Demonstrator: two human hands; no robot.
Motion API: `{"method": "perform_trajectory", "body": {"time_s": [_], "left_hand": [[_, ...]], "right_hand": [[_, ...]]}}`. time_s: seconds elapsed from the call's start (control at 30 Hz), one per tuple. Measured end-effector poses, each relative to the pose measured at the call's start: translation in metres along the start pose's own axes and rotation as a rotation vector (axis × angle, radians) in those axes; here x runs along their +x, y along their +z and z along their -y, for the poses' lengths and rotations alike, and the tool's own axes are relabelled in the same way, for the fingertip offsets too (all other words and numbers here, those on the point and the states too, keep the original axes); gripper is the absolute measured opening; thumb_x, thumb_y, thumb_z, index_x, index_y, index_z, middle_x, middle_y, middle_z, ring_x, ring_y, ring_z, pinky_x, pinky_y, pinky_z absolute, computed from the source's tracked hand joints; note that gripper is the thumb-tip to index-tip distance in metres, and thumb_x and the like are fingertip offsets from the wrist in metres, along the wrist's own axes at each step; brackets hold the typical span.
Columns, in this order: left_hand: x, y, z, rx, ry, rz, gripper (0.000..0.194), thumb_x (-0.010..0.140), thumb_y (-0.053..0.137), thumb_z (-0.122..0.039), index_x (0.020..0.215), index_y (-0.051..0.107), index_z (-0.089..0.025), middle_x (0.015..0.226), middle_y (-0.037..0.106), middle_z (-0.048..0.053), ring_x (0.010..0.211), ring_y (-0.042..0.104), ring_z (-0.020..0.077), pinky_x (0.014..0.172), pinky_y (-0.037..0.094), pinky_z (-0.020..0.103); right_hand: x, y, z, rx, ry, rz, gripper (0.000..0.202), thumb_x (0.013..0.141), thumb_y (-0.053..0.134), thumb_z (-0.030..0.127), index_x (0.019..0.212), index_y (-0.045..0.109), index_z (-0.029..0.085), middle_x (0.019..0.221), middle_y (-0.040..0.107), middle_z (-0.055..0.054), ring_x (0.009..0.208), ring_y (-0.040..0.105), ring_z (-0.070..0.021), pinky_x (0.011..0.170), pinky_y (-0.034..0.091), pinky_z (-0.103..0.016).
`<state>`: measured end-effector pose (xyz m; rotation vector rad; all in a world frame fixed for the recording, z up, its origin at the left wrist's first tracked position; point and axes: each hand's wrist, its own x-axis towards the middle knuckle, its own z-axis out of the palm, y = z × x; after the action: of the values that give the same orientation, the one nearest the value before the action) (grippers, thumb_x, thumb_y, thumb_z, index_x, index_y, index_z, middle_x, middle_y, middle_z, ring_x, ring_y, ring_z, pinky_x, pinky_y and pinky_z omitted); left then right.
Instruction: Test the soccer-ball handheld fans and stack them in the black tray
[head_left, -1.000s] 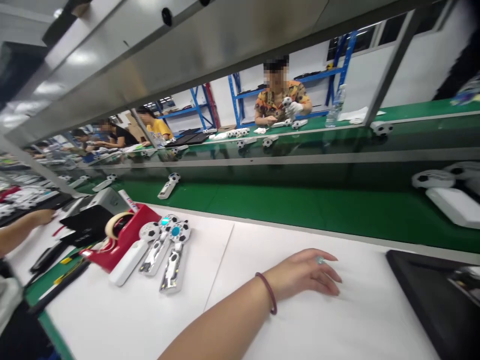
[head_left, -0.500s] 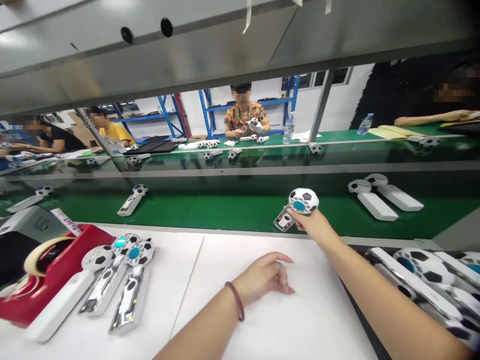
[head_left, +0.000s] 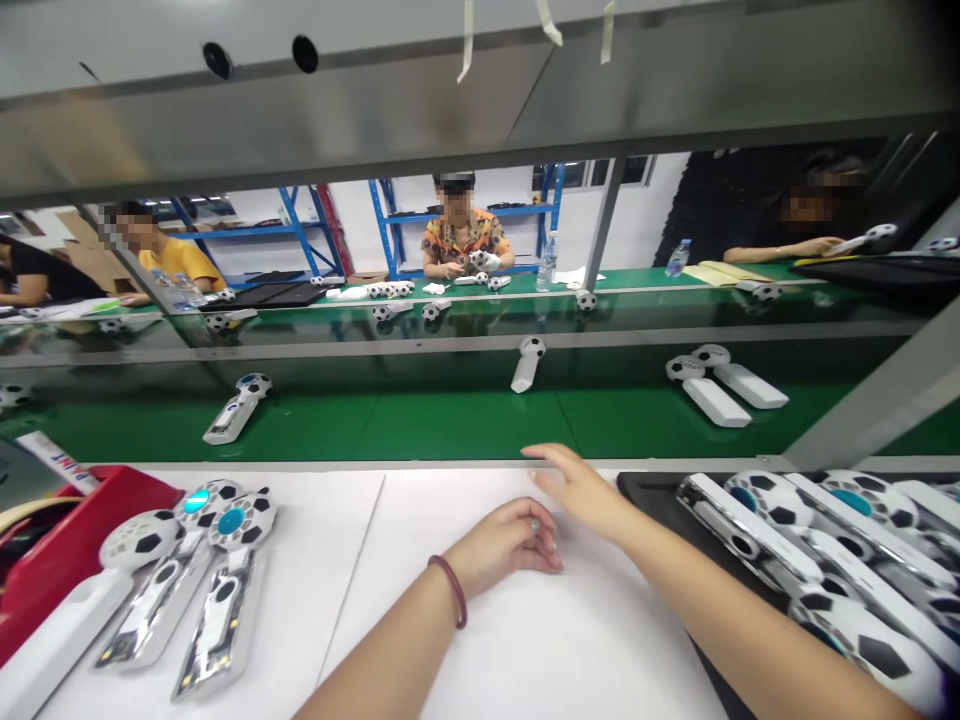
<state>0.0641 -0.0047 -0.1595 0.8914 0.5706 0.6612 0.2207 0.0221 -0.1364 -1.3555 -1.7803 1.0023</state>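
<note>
The right hand (head_left: 581,490) has fingers apart, the left hand (head_left: 506,540) loosely bent ones; both look empty. A white stick with a round football-patterned head (head_left: 526,368) lies beyond, on the long green strip (head_left: 450,420). Gentle fingers seem best.

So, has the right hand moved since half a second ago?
Yes, back: the right hand was over the green surface, but is now mostly on the near side of the pale rail.
</note>
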Motion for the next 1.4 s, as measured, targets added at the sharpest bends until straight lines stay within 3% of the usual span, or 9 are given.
{"method": "perform_trajectory", "body": {"time_s": [0.07, 0.17, 0.33, 0.43, 0.67, 0.83, 1.4], "left_hand": [[0.0, 0.002, 0.0, 0.034, 0.022, -0.004, 0.016, 0.072, 0.056, -0.018, 0.086, 0.06, -0.012, 0.079, 0.06, 0.006, 0.076, 0.06, 0.018, 0.08, 0.046, 0.039], [-0.001, 0.007, -0.003, 0.094, 0.036, 0.022, 0.02, 0.073, 0.058, -0.019, 0.09, 0.063, -0.01, 0.089, 0.062, 0.01, 0.088, 0.059, 0.0208, 0.083, 0.045, 0.037], [-0.001, 0.006, -0.004, 0.053, -0.001, -0.024, 0.017, 0.075, 0.056, -0.021, 0.088, 0.06, -0.011, 0.074, 0.063, 0.007, 0.074, 0.061, 0.0172, 0.079, 0.048, 0.038], [0.0, 0.005, -0.003, 0.034, -0.034, -0.059, 0.014, 0.072, 0.057, -0.019, 0.083, 0.058, -0.011, 0.07, 0.062, 0.006, 0.072, 0.062, 0.0168, 0.078, 0.048, 0.037], [-0.001, 0.008, -0.004, 0.075, -0.032, -0.061, 0.011, 0.068, 0.063, -0.019, 0.076, 0.058, -0.012, 0.076, 0.062, 0.005, 0.076, 0.063, 0.0186, 0.084, 0.046, 0.04], [-0.002, 0.006, 0.0, 0.108, -0.008, -0.072, 0.013, 0.071, 0.063, -0.023, 0.074, 0.056, -0.013, 0.076, 0.061, 0.005, 0.078, 0.062, 0.0192, 0.084, 0.046, 0.043], [-0.001, 0.01, 0.001, 0.144, 0.014, -0.082, 0.008, 0.072, 0.056, -0.017, 0.078, 0.057, -0.012, 0.079, 0.062, 0.005, 0.079, 0.063, 0.0189, 0.086, 0.046, 0.043]], "right_hand": [[-0.023, 0.009, 0.006, 0.029, -0.041, 0.169, 0.038, 0.085, 0.044, 0.038, 0.12, 0.051, 0.024, 0.125, 0.048, -0.007, 0.116, 0.044, -0.0246, 0.101, 0.032, -0.042], [-0.041, 0.015, 0.011, 0.043, -0.054, 0.258, 0.042, 0.088, 0.041, 0.04, 0.127, 0.045, 0.024, 0.129, 0.046, -0.006, 0.12, 0.04, -0.024, 0.104, 0.028, -0.041], [-0.03, 0.008, 0.007, 0.188, 0.056, 0.349, 0.034, 0.088, 0.041, 0.04, 0.114, 0.052, 0.021, 0.109, 0.059, -0.007, 0.099, 0.055, -0.0219, 0.086, 0.043, -0.035], [-0.026, 0.008, 0.006, 0.186, 0.044, 0.323, 0.027, 0.089, 0.038, 0.035, 0.102, 0.056, 0.021, 0.097, 0.062, -0.005, 0.088, 0.058, -0.0203, 0.077, 0.045, -0.033], [-0.03, 0.009, 0.01, 0.17, 0.035, 0.319, 0.02, 0.085, 0.04, 0.021, 0.097, 0.057, 0.021, 0.096, 0.062, -0.002, 0.089, 0.056, -0.0181, 0.078, 0.043, -0.03], [-0.029, 0.009, 0.011, 0.161, 0.011, 0.331, 0.02, 0.086, 0.04, 0.023, 0.095, 0.058, 0.02, 0.096, 0.061, -0.002, 0.09, 0.056, -0.0179, 0.079, 0.043, -0.03], [-0.031, 0.008, 0.009, 0.173, 0.026, 0.343, 0.02, 0.089, 0.038, 0.027, 0.097, 0.056, 0.021, 0.101, 0.06, -0.003, 0.094, 0.055, -0.0183, 0.082, 0.043, -0.031]]}}
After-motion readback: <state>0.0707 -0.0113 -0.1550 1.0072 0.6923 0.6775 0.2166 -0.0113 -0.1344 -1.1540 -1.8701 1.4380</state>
